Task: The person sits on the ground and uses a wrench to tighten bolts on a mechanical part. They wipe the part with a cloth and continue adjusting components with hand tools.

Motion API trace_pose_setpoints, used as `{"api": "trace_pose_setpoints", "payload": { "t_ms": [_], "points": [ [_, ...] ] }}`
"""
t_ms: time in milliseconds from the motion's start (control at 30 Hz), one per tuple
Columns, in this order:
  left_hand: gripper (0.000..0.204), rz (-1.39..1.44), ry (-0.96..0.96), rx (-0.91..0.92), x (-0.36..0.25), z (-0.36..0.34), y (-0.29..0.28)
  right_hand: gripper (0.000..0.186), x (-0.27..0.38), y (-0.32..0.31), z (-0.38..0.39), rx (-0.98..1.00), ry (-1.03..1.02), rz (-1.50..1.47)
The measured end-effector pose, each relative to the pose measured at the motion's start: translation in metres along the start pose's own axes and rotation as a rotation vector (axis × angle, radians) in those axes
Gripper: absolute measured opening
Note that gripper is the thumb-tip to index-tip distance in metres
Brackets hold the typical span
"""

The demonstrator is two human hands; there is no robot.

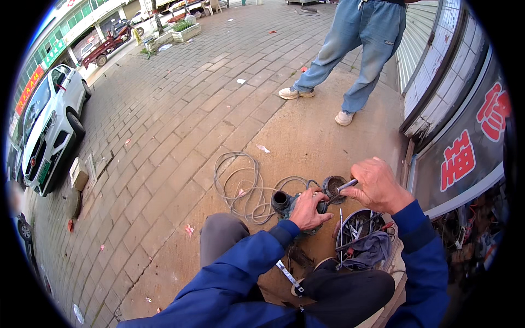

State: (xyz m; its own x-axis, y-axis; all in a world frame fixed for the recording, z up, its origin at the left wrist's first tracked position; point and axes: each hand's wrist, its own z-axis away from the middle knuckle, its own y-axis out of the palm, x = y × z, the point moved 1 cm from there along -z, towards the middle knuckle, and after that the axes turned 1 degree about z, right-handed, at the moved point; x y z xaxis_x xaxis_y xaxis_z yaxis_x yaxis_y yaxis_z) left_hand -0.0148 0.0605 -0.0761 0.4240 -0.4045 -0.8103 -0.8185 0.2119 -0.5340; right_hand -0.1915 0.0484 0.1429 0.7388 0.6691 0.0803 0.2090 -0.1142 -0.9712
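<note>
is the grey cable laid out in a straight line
No, the grey cable lies in loose coils on the pavement beside the pump under the left hand.

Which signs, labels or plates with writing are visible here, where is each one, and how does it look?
Dark signboard: right edge, beside the tiled wall, slanted panel with large red characters.
Shop sign band: far upper left above the storefronts, long strip in green and red.
Licence plate: on the white car, left, small green rectangle.

Left hand (307,209) hides most of the pump (287,205) beneath it
</note>
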Motion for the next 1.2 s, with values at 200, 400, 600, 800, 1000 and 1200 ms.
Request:
{"api": "trace_pose_setpoints", "payload": {
  "t_ms": [200,400,600,800,1000,1200],
  "points": [
    [0.049,0.021,-0.026,-0.036,0.009,0.003,0.011,0.048,0.003,-0.001,-0.001,-0.053,-0.021,0.022],
    [0.053,0.069,0.029,-0.047,0.007,0.000,0.010,0.049,-0.002,0.002,0.001,-0.088,-0.018,0.027],
    [0.052,0.141,-0.021,-0.025,0.011,0.003,0.007,0.049,-0.001,0.001,0.000,-0.092,-0.008,0.000],
    [0.049,0.134,-0.036,-0.044,0.009,0.001,0.014,0.048,-0.001,0.001,0.002,-0.113,-0.004,0.026],
    [0.047,0.124,-0.033,-0.053,0.008,0.004,0.011,0.048,0.001,0.002,0.001,-0.125,0.014,0.027],
    [0.048,0.057,0.005,-0.108,0.006,0.003,0.014,0.054,0.010,0.010,0.001,-0.208,0.237,0.036]
  ]
}}
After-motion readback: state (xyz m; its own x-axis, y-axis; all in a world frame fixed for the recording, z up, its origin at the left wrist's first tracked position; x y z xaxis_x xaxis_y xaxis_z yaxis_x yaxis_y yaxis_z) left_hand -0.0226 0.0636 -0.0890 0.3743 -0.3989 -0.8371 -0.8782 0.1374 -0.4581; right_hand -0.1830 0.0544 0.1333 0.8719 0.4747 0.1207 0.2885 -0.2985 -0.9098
